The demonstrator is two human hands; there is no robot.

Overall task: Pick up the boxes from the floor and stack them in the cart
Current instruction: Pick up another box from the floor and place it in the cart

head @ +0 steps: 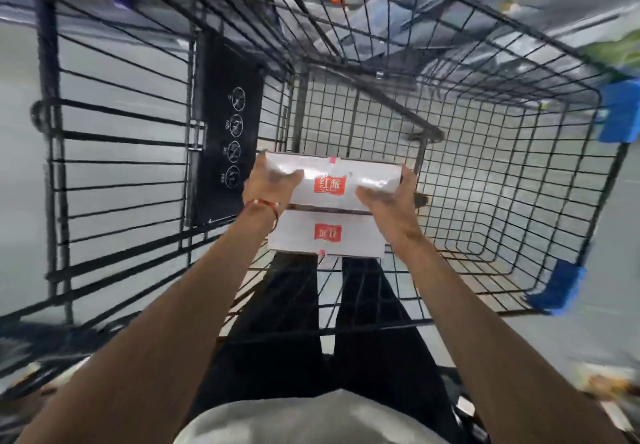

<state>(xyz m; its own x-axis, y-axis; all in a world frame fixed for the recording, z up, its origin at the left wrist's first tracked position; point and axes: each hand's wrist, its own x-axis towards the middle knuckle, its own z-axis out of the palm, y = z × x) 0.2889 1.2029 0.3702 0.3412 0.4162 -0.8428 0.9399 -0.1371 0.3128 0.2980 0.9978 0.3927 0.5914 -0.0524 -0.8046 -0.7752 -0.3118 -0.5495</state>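
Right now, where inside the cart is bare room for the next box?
Bare mesh floor lies right of the upper box and lower box, up to the blue bumpers. Crowded on the left: boxes close beside the black panel.

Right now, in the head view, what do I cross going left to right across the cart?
black icon panel → left hand → upper box → right hand → blue corner bumper
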